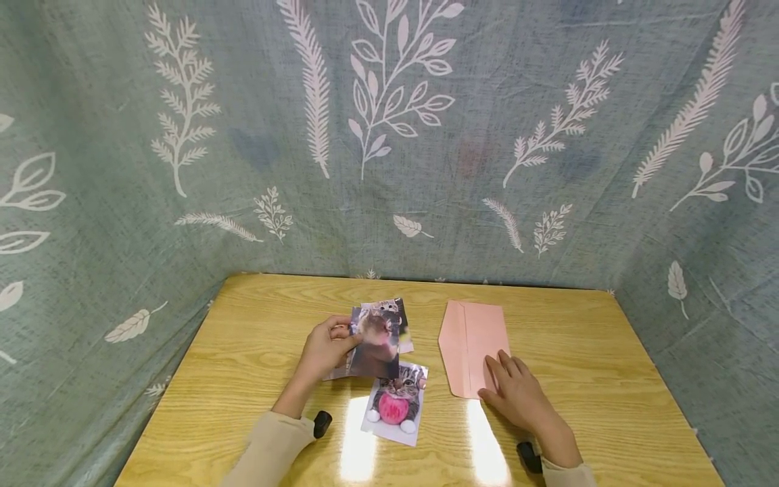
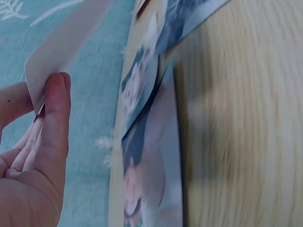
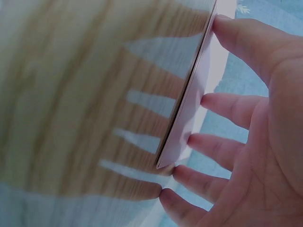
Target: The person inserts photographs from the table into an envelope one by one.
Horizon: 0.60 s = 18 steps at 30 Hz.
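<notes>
My left hand (image 1: pixel 324 352) pinches a cat photo (image 1: pixel 379 355) between thumb and fingers; the left wrist view shows it from behind, lifted off the table. Under and behind it lie other photos, including a cat photo (image 1: pixel 406 336) at the back and one whose edge shows at the left. Nearer the front is a photo of a cat with a pink ball (image 1: pixel 394 408), its top partly covered. To the right lies a pink envelope (image 1: pixel 483 328), flap opened out to the left. My right hand (image 1: pixel 517 396) rests spread fingertips on its lower right part.
A wooden table (image 1: pixel 262 325) carries everything. Patterned grey-green cloth (image 1: pixel 426 223) hangs behind it and along both sides. Small black devices (image 1: pixel 322 424) sit at both wrists. Bright light reflections cross the table's front.
</notes>
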{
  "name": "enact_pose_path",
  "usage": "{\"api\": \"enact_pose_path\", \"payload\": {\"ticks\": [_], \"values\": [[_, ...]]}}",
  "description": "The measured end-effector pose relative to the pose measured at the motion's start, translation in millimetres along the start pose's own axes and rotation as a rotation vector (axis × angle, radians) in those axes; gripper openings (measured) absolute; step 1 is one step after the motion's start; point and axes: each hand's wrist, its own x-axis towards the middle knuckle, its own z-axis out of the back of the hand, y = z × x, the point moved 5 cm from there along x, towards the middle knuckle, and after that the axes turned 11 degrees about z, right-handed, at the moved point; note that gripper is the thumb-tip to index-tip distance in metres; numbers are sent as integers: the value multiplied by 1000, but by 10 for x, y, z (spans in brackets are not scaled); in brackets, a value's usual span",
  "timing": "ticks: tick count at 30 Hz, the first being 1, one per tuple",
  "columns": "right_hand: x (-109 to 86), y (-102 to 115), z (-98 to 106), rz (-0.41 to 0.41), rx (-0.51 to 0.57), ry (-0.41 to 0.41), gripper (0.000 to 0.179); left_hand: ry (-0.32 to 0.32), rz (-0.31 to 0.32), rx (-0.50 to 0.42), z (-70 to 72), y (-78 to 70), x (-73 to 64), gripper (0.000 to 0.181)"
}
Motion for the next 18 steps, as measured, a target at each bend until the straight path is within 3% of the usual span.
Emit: {"api": "enact_pose_path", "payload": {"ticks": [6,18], "values": [[-11,-19,-14,-24,-5,-4,64,-12,-66,79,-200,-15,20,44],[-24,-27,-9,-36,6,9,64,64,-119,70,-598,-56,112,46]]}}
